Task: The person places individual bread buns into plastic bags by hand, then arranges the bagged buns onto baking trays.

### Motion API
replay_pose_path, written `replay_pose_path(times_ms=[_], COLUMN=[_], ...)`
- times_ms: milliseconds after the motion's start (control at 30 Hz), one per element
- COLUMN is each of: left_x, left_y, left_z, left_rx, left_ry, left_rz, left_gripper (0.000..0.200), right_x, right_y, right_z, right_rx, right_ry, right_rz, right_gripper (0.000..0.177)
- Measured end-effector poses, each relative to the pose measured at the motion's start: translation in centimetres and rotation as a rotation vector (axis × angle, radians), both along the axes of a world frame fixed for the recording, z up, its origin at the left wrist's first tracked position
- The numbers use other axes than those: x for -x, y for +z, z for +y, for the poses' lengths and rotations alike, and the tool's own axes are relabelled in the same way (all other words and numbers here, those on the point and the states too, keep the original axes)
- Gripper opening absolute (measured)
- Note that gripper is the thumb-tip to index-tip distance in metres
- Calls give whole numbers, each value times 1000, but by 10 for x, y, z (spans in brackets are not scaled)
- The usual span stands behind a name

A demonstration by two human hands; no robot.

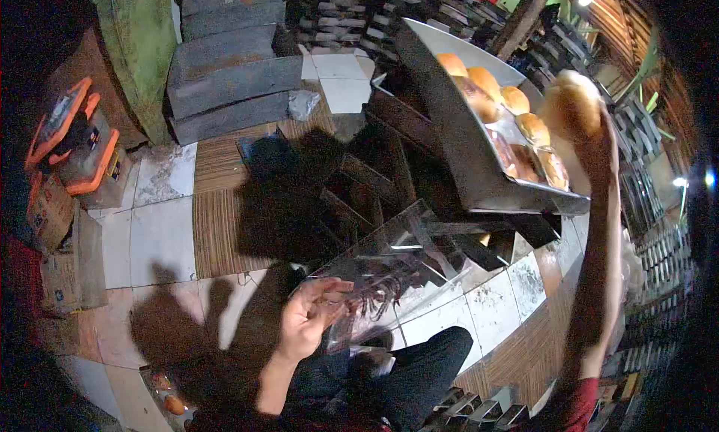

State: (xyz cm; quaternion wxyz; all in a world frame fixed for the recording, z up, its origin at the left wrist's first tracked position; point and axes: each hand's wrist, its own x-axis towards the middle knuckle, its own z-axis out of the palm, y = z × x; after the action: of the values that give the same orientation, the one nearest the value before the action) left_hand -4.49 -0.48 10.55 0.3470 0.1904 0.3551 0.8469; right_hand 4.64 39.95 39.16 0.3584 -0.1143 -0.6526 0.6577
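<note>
My left hand (313,316) is low in the middle, its fingers pinched on the edge of a clear plastic bag (397,271). The bag hangs open and flat to the right of the fingers, above my lap. At the upper right my right hand (605,132) is raised and closed around a bread bun (571,102), which is smeared by motion. Just left of that bun stands a deep metal tray (443,125), tilted in view. Several golden-brown buns (515,100) lie in it, some of them in shiny clear wrapping.
Dark wooden slats (374,181) of a stand hold up the tray. Stacked metal trays (232,80) line the back left. Orange-rimmed crates (86,158) and cardboard boxes are at the far left. Wrapped buns (171,402) lie at the lower left on the tiled floor (161,245).
</note>
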Motion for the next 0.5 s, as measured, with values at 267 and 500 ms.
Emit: replay_pose_path(times_ms=[267, 500], left_x=[-20, -51], left_y=[25, 10], left_z=[-1, -1], left_rx=[170, 549], left_ry=[-213, -376], left_rz=[385, 469], left_gripper=[43, 83], right_x=[-121, -169], right_y=[-113, -257], right_z=[-193, -297], right_rx=[195, 613], right_ry=[-243, -26], right_rz=[-218, -621], right_gripper=[53, 50])
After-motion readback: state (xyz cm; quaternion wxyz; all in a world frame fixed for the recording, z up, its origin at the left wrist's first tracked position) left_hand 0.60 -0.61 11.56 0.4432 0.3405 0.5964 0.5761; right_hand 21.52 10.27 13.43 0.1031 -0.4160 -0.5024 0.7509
